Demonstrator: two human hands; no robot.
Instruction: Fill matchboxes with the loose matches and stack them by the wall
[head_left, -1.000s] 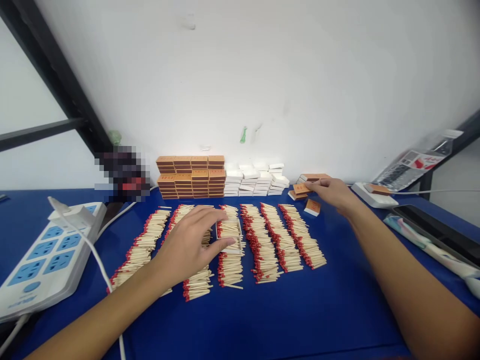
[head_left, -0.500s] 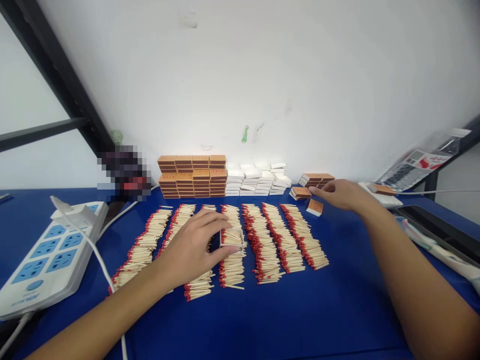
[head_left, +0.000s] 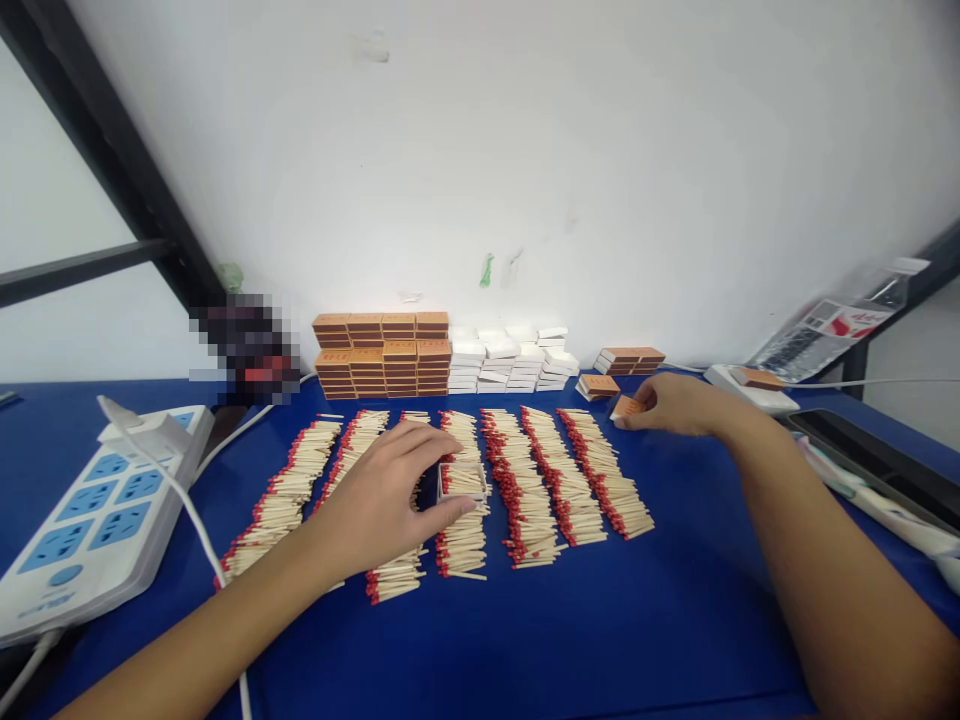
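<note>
My left hand (head_left: 397, 490) holds a white matchbox tray (head_left: 463, 482) filled with matches between thumb and fingers, over the middle rows. Several rows of red-tipped matches (head_left: 521, 485) lie across the blue table (head_left: 525, 640). On the right, my right hand (head_left: 667, 405) pinches a small brown matchbox sleeve (head_left: 627, 408). Just beyond it rests another brown box (head_left: 598, 387), leaning on a white one. Stacked brown matchboxes (head_left: 382, 370) and white trays (head_left: 510, 362) stand against the wall.
A white power strip (head_left: 112, 510) with a cable is at the left. At the right are a white adapter (head_left: 752, 390) with a brown box on it, a plastic pack (head_left: 832, 325), and a dark phone-like object (head_left: 877, 465). More brown boxes (head_left: 630, 360) sit by the wall.
My right hand has moved down from beside the leaning box and closed on the nearer brown sleeve. The left hand stays almost still with the tray.
</note>
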